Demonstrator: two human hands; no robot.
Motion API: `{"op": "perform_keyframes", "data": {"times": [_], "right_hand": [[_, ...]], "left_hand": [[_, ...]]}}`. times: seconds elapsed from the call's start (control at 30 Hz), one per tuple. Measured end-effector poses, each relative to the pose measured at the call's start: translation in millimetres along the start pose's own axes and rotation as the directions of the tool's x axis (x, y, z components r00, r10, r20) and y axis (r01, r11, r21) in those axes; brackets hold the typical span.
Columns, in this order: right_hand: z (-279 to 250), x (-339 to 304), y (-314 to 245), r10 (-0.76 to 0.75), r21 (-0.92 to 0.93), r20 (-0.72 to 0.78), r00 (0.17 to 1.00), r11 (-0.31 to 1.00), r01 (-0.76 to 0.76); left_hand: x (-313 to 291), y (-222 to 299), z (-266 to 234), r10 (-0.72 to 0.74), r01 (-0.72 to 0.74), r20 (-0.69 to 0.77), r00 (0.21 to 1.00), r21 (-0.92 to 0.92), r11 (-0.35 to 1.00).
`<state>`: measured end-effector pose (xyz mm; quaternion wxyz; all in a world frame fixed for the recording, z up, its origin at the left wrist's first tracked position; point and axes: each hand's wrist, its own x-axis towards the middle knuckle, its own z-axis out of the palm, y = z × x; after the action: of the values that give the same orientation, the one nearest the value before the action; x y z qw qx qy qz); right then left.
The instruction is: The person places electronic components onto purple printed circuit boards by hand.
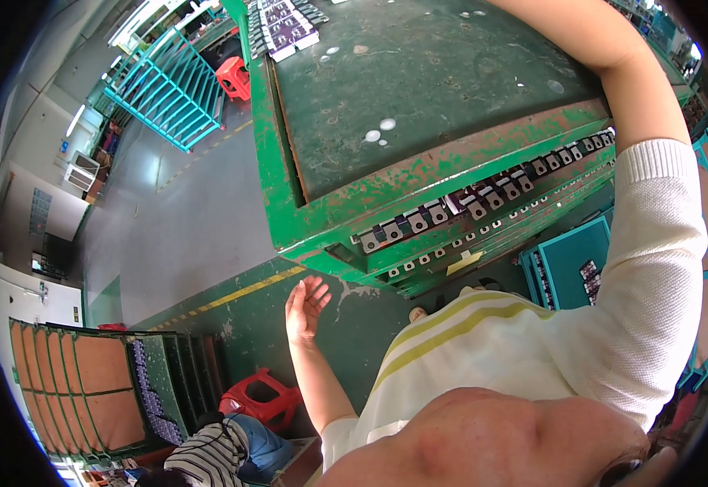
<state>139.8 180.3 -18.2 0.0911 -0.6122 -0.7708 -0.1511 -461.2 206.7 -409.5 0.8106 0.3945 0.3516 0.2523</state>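
Parts (438,213) with pale metal tabs sit in a row in the slot just under the top of the green bench (354,191), tabs facing the person; a second row (424,259) shows in a lower slot, with a yellow strip (464,262) below it; more parts lie in a light tray (293,38) at the top's far left corner.

The left hand (304,310) hangs apart from the bench, just off its near left corner, fingers loosely spread and nothing in them; the right forearm (650,93) extends over the bench's right side, but its hand lies beyond the upper edge of the view, so I cannot tell whether it grips anything.

For so long a reach, I would keep the sleeve (654,211) and waist clear of the tabs, since a brush could knock the row askew; the free left hand might well steady the body at the corner.

Farther out, a blue bin (569,258) stands right of the bench; at lower left are a red stool (287,398), a seated person in stripes (208,456) and a brown-panelled rack (98,365); a yellow floor line (244,293) runs between.
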Motion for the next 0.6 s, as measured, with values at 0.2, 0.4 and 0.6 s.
{"op": "perform_keyframes", "data": {"times": [0.2,0.4,0.6], "right_hand": [[10,4,1,-0.009,0.036,-0.020,1.000,0.999,0.009],[0,15,-25,0.025,-0.024,-0.010,1.000,0.999,-0.026],[-62,-42,-20,0.290,0.007,0.116,0.950,0.956,-0.293]], "left_hand": [[-8,-3,-5,-0.005,0.005,-0.017,1.000,0.006,1.000],[-19,-6,-7,0.001,-0.001,-0.053,0.999,0.005,1.000],[-15,-13,-2,0.011,-0.010,-0.061,0.998,0.022,1.000]]}}
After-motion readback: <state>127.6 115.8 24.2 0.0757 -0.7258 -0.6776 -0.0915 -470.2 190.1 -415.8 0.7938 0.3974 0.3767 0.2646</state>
